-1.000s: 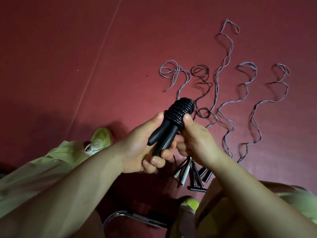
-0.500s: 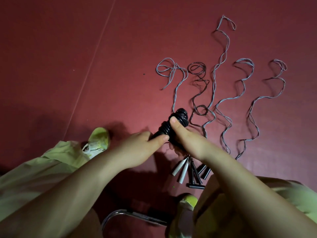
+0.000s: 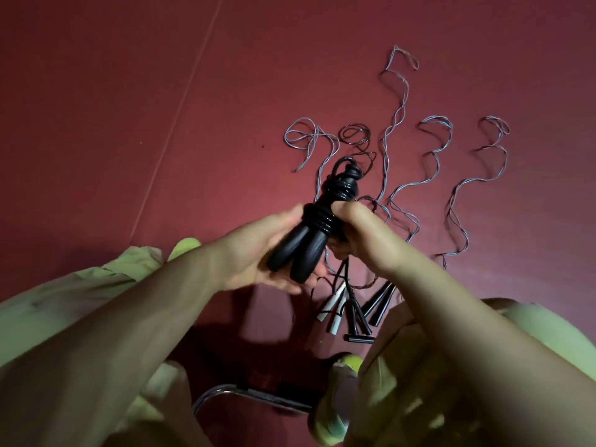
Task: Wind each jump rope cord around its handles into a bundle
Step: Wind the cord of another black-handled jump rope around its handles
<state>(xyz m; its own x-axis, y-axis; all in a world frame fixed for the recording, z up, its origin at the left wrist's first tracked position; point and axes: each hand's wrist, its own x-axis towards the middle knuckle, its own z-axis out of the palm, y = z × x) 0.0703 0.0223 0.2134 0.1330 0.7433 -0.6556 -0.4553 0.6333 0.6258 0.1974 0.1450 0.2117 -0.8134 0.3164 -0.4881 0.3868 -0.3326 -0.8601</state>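
Holding the black bundle (image 3: 309,233) up over the red floor (image 3: 129,124), both hands work at chest height, likely because the winding is easier to control in the air than on the ground. The left hand (image 3: 258,256) lies under the two handles with fairly straight fingers, cradling their rounded butt ends; the right hand (image 3: 358,233) curls round the wound part, thumb pressed on the coils, apparently to keep them from springing loose. The handles are smooth, glossy, tapered pegs lying side by side; the cord (image 3: 335,185) is thick, shiny black, wrapped in tight rings near the middle and looser, lumpier turns toward the top, where a small loop sticks out (probably the tail end not yet tucked). Beyond the hands, thin grey ropes (image 3: 432,175) lie in wavy lines on the matte floor, well apart from one another, their slim handles (image 3: 351,311) gathered near the person's knee, seemingly laid out in a row so each can be picked in turn
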